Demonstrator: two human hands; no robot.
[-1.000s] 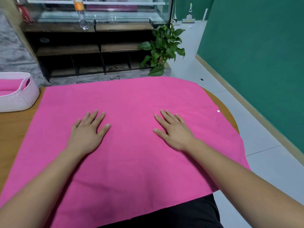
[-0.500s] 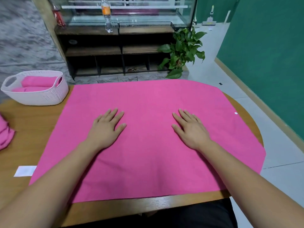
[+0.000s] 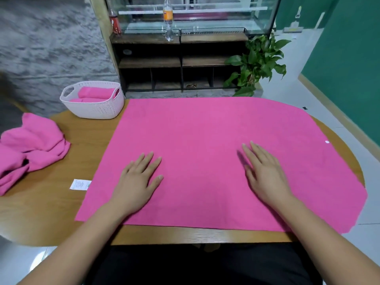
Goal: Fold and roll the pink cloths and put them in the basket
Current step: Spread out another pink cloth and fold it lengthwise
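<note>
A large pink cloth (image 3: pixel 205 136) lies spread flat over the wooden table (image 3: pixel 61 212), its right side hanging past the table's edge. My left hand (image 3: pixel 139 182) rests palm down on the cloth's near left part, fingers straight and spread. My right hand (image 3: pixel 265 173) lies flat on the near right part, fingers straight. A white perforated basket (image 3: pixel 96 109) stands at the table's far left corner with rolled pink cloths (image 3: pixel 94 93) inside. A heap of crumpled pink cloths (image 3: pixel 30 147) lies at the table's left edge.
A small white label (image 3: pixel 80 184) sits on the table beside the cloth's left edge. Beyond the table are a dark shelf unit (image 3: pixel 178 64) with bottles on top and a potted plant (image 3: pixel 257 62). A green wall (image 3: pixel 349 68) runs along the right.
The view has swung left and pulled back, bringing the basket and the crumpled heap fully into sight. Both hands stay flat on the cloth, slightly nearer its front edge.
</note>
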